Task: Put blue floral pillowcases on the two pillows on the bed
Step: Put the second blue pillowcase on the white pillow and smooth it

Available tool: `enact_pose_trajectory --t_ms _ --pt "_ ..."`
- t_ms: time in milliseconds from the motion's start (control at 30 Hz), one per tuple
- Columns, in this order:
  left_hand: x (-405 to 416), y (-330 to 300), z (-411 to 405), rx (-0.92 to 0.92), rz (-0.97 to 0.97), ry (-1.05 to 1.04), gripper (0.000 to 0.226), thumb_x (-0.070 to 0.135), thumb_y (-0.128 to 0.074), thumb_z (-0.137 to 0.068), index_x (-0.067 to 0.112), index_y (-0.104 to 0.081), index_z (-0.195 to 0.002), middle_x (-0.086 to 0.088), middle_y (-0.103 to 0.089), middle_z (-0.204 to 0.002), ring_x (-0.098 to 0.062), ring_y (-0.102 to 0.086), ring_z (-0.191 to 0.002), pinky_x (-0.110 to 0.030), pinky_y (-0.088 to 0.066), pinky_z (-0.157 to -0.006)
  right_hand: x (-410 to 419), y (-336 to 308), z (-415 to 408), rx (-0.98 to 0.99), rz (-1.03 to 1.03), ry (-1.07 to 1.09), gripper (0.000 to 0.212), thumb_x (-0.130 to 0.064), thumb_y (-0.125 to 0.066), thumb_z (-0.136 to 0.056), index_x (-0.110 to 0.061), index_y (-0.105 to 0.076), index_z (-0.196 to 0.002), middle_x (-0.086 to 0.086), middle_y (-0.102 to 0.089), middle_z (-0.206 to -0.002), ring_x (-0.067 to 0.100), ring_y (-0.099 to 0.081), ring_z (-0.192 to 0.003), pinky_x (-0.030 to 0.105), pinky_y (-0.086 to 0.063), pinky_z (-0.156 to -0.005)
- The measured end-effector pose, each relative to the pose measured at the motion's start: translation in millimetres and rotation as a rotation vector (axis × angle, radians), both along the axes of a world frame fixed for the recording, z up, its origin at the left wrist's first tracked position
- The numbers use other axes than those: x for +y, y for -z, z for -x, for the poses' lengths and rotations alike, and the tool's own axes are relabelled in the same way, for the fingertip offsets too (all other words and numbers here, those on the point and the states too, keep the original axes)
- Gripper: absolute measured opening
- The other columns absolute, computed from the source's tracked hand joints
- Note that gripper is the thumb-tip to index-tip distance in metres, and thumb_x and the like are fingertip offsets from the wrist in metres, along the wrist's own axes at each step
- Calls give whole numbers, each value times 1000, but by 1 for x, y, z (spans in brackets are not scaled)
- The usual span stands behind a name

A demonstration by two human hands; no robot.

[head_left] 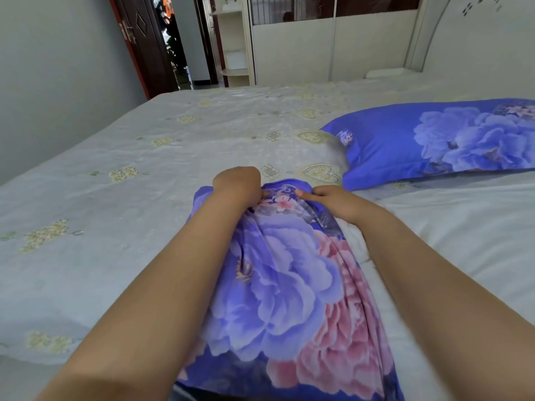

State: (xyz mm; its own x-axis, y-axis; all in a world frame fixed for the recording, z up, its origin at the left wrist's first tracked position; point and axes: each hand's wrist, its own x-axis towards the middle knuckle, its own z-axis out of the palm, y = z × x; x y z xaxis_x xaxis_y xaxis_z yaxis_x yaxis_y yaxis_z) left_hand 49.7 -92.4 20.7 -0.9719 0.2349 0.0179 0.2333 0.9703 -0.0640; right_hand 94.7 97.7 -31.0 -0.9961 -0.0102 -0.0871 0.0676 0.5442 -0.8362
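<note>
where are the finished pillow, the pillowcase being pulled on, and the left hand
finished pillow (440, 140): head view, on its blue top face
pillowcase being pulled on (289, 285): head view, on the big blue flower
left hand (238, 183): head view, on the back of the hand

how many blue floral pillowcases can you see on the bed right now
2. One pillowcase covers the pillow lying at the right. The other lies in front, gripped at its far end by the left hand and right hand.

Two bare forearms w/ no sleeves, watch or jewellery in view, left hand & right hand ungloved, short nails.
</note>
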Motion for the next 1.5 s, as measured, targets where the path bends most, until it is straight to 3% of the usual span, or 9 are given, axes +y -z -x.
enact_pose_trajectory --t_ms 300,467,667,833,1033,1200,1267,1400,1500 --pt "42 -5 -18 166 -361 236 19 26 -55 -90 15 -68 -95 -10 -67 -99 -31 -59 -97 -29 -38 -71 -14 11 -6 208 429 -117 22 -32 -46 -97 -19 -61 -106 -13 -63 -97 3 -57 -97 17 -43 -91" --pt "32 16 -28 70 -752 167 10 21 -57 -90 16 -64 -96 -4 -65 -101 -25 -59 -95 -30 -45 -77 -13 25 -9 142 539 8 18 -7 -51 -94 -12 -63 -81 -14 -68 -62 -6 -61 -60 9 -48 -64" --pt "-18 18 -41 103 -180 -112 73 69 -46 -83 13 -42 -130 -11 -48 -128 -32 -45 -120 -40 -40 -91 -10 32 0 291 450 365 36 -6 -47 -97 -19 -45 -63 -21 -48 -37 -9 -47 -43 11 -37 -58" --pt "-39 13 -35 99 -39 -65 36 48 -49 -92 20 -59 -113 -8 -61 -116 -29 -58 -106 -30 -37 -72 -11 50 -5 396 429 580 41 -4 -40 -99 -15 -30 -61 -2 -30 -55 -2 -38 -41 19 -30 -57" --pt "-21 -15 -37 269 -133 -63 29 34 -56 -92 13 -63 -110 -14 -61 -115 -34 -58 -106 -32 -42 -76 -10 43 -11 344 519 478 30 -3 -47 -96 -17 -45 -69 -21 -47 -44 -5 -44 -51 17 -36 -66" --pt "17 -2 -36 133 -398 -16 30 32 -53 -94 7 -65 -102 -13 -65 -111 -31 -57 -106 -31 -42 -79 -30 29 -16 383 317 318 7 -1 -45 -96 -2 -50 -101 5 -56 -94 -15 -50 -80 3 -35 -74" --pt "24 12 -44 111 -468 12 30 31 -51 -95 5 -64 -93 -14 -66 -105 -32 -58 -101 -31 -39 -74 -31 31 -14 408 207 284 36 -1 -54 -92 8 -44 -125 24 -46 -125 17 -48 -117 3 -32 -86" --pt "9 32 -54 148 -538 31 23 22 -48 -95 8 -61 -84 -14 -66 -95 -33 -58 -91 -32 -36 -67 -30 24 -18 613 -530 313 49 -24 -69 -82 -18 -55 -128 12 -37 -144 34 -35 -130 41 -30 -105" --pt "-2 37 -56 88 -594 41 16 10 -45 -90 15 -57 -80 -10 -65 -90 -29 -58 -87 -30 -36 -66 -44 -6 -16 634 -452 49 29 -20 -63 -86 -21 -64 -116 -1 -49 -139 20 -50 -119 38 -38 -104"
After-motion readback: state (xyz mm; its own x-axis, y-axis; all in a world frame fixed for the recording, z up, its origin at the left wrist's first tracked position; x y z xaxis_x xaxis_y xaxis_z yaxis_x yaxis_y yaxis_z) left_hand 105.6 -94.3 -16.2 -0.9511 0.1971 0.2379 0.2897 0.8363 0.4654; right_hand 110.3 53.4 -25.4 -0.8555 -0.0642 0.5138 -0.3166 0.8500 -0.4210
